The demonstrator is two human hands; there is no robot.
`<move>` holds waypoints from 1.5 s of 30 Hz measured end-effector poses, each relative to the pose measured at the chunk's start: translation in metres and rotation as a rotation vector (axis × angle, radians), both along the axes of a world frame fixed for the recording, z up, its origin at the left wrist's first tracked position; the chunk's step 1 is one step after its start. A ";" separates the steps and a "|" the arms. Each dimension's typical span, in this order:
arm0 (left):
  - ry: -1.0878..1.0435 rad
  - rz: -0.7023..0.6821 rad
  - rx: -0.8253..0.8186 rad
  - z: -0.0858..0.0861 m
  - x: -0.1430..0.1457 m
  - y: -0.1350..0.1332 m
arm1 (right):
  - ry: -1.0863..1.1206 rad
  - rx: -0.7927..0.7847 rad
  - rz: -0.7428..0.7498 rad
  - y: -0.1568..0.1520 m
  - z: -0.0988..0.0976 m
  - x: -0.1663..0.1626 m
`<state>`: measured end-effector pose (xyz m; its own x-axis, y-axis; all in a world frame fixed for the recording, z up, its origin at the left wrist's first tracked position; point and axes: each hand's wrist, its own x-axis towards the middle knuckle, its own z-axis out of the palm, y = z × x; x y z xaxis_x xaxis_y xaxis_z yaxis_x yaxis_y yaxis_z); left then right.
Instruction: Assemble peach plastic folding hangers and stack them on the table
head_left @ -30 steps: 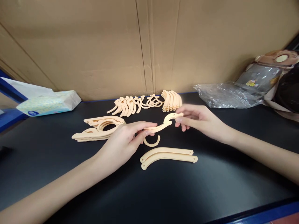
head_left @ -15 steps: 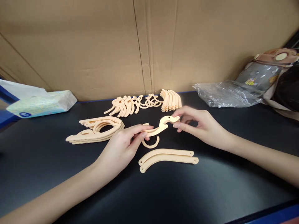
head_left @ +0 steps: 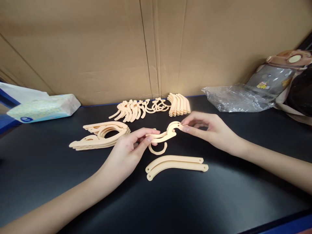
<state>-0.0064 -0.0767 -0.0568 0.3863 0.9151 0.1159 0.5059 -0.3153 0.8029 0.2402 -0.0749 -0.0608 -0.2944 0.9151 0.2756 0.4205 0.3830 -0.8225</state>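
Observation:
A cream S-shaped hanger piece [head_left: 164, 138] is held level above the table by both hands. It looks like two matching layers lying together, slightly offset. My left hand [head_left: 133, 146] pinches its left end between thumb and fingers. At the curved right end, beside a small hole, my right hand [head_left: 208, 128] grips with thumb and index finger. A hanger hook [head_left: 159, 152] lies just below, partly hidden by my left fingers. Closer to me, two long curved hanger arms [head_left: 175, 164] rest side by side.
Stacked folded hangers [head_left: 99, 143] lie left of my left hand. Along the back are curved pieces [head_left: 131, 109], loose hooks [head_left: 157, 106] and a row of hanger arms [head_left: 179, 104]. Tissues [head_left: 46, 109] stand left; a plastic bag [head_left: 239, 97] and bottle [head_left: 270, 78] stand right.
The held hanger piece has tilted, so both layers and their offset now show more clearly. My right fingers have closed further on its end. The pieces on the table stay put.

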 end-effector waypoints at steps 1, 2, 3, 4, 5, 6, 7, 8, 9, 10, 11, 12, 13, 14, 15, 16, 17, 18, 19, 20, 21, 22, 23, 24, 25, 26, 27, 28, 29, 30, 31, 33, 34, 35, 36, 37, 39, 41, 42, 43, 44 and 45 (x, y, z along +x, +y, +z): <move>-0.012 -0.008 -0.014 0.001 0.000 0.001 | 0.033 -0.030 0.001 0.000 0.000 0.000; -0.018 -0.013 -0.024 0.001 0.001 0.001 | 0.072 -0.063 0.005 0.001 -0.001 0.000; -0.019 -0.017 -0.029 0.002 0.001 0.001 | 0.111 -0.093 0.012 0.001 -0.001 -0.001; -0.018 -0.021 -0.034 0.002 0.001 0.002 | 0.143 -0.117 0.019 0.002 -0.001 -0.001; -0.019 -0.024 -0.037 0.002 0.001 0.002 | 0.161 -0.130 0.023 0.002 -0.001 -0.001; -0.023 -0.027 -0.039 0.002 0.002 0.001 | 0.164 -0.133 0.021 0.002 0.000 -0.001; -0.029 -0.032 -0.040 0.002 0.002 0.001 | 0.156 -0.129 0.015 0.003 0.001 -0.002; -0.036 -0.035 -0.040 0.002 0.002 0.001 | 0.144 -0.121 0.007 0.003 0.002 -0.001; -0.040 -0.037 -0.038 0.002 0.002 0.001 | 0.131 -0.118 -0.001 0.003 0.002 -0.001; -0.041 -0.040 -0.034 0.002 0.002 0.001 | 0.119 -0.119 -0.007 0.003 0.003 -0.001; -0.037 -0.042 -0.026 0.002 0.002 0.001 | 0.111 -0.120 -0.009 0.003 0.004 0.000; -0.026 -0.044 -0.018 0.001 0.001 0.001 | 0.101 -0.119 -0.007 0.003 0.004 0.000; -0.010 -0.046 -0.008 0.001 0.000 0.002 | 0.083 -0.112 -0.001 0.003 0.004 0.001; 0.008 -0.046 0.006 0.000 -0.001 0.002 | 0.058 -0.098 0.008 0.003 0.004 0.001; 0.030 -0.044 0.020 -0.001 -0.002 0.002 | 0.028 -0.079 0.019 0.003 0.003 0.002; 0.054 -0.040 0.035 -0.001 -0.003 0.003 | -0.004 -0.057 0.027 0.004 0.003 0.003; 0.079 -0.035 0.053 -0.002 -0.004 0.003 | -0.032 -0.038 0.033 0.004 0.004 0.003; 0.107 -0.032 0.076 -0.003 -0.004 0.004 | -0.056 -0.024 0.033 0.004 0.004 0.005; 0.134 -0.031 0.105 -0.003 -0.004 0.005 | -0.071 -0.014 0.026 0.005 0.005 0.006; 0.160 -0.033 0.140 -0.003 -0.003 0.006 | -0.081 -0.010 0.015 0.005 0.006 0.008; 0.185 -0.038 0.176 -0.003 -0.001 0.007 | -0.087 -0.014 0.002 0.006 0.007 0.010; 0.204 -0.046 0.209 -0.003 0.001 0.009 | -0.090 -0.028 -0.009 0.007 0.009 0.012; 0.219 -0.056 0.231 -0.003 0.003 0.011 | -0.091 -0.048 -0.017 0.008 0.010 0.014; 0.230 -0.067 0.243 -0.003 0.006 0.012 | -0.092 -0.073 -0.020 0.009 0.011 0.017; 0.240 -0.078 0.250 -0.003 0.009 0.014 | -0.095 -0.100 -0.015 0.010 0.012 0.019; 0.254 -0.085 0.253 -0.004 0.011 0.016 | -0.104 -0.124 -0.006 0.011 0.012 0.020; 0.270 -0.091 0.257 -0.005 0.013 0.017 | -0.116 -0.144 0.002 0.012 0.013 0.022; 0.287 -0.095 0.263 -0.005 0.015 0.018 | -0.131 -0.156 0.005 0.013 0.013 0.023; 0.305 -0.097 0.270 -0.006 0.016 0.019 | -0.150 -0.160 0.003 0.013 0.012 0.024; 0.321 -0.097 0.279 -0.006 0.017 0.020 | -0.174 -0.158 -0.004 0.014 0.011 0.025; 0.334 -0.096 0.290 -0.006 0.019 0.020 | -0.204 -0.146 -0.015 0.014 0.011 0.026; 0.351 -0.098 0.308 -0.005 0.021 0.022 | -0.273 -0.106 -0.038 0.015 0.009 0.028; 0.354 -0.101 0.316 -0.005 0.022 0.022 | -0.304 -0.087 -0.045 0.015 0.009 0.029; 0.355 -0.105 0.321 -0.004 0.023 0.023 | -0.326 -0.074 -0.048 0.015 0.008 0.029; 0.355 -0.108 0.321 -0.004 0.024 0.023 | -0.338 -0.065 -0.049 0.015 0.009 0.030; 0.352 -0.109 0.320 -0.004 0.024 0.024 | -0.350 -0.063 -0.050 0.016 0.009 0.030; 0.344 -0.107 0.332 -0.006 0.024 0.026 | -0.383 -0.066 -0.056 0.015 0.010 0.030; 0.343 -0.116 0.392 -0.008 0.022 0.028 | -0.426 -0.075 -0.066 0.015 0.012 0.029; 0.347 -0.126 0.445 -0.010 0.021 0.028 | -0.444 -0.081 -0.069 0.014 0.012 0.029; 0.356 -0.141 0.505 -0.011 0.019 0.029 | -0.456 -0.085 -0.070 0.014 0.013 0.029; 0.371 -0.161 0.568 -0.012 0.017 0.029 | -0.465 -0.084 -0.070 0.014 0.013 0.029; 0.388 -0.185 0.631 -0.013 0.016 0.029 | -0.475 -0.078 -0.072 0.013 0.013 0.029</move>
